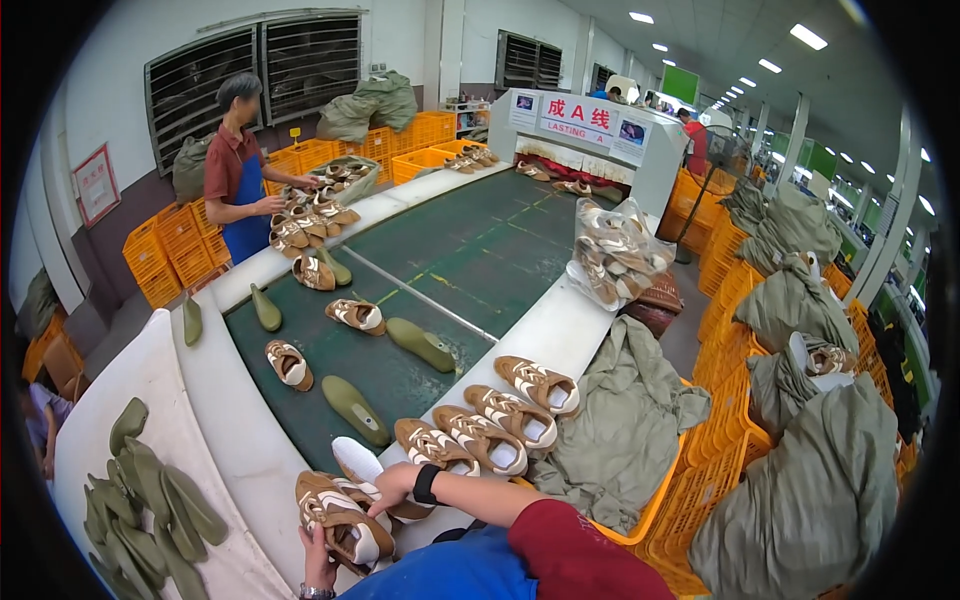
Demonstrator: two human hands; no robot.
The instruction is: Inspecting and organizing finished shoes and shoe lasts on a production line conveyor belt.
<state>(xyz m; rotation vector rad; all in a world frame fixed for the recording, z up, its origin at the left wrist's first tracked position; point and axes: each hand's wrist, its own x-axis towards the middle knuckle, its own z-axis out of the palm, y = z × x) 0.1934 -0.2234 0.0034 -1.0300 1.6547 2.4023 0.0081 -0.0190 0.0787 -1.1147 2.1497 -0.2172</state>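
My left hand (319, 558) grips a brown and white sneaker (335, 510) by its near side, at the lower edge of the view. From the other side my right hand (396, 484), with a black wristband, has its fingers bent at the sneaker's opening; part of its grip is hidden. Another brown shoe (412, 508) lies partly under my right hand, with a white shoe-shaped piece (356, 459) sticking up beside it. Several finished-looking sneakers (480, 436) stand in a row on the white ledge, right of my hands.
Green shoe lasts (355, 410) and loose shoes (289, 365) lie on the dark green conveyor belt (470, 280). More lasts (150, 500) are piled at left. A bag of shoes (615, 250) and orange crates (700, 500) with cloths stand right. Across the belt, a person (237, 170) handles shoes.
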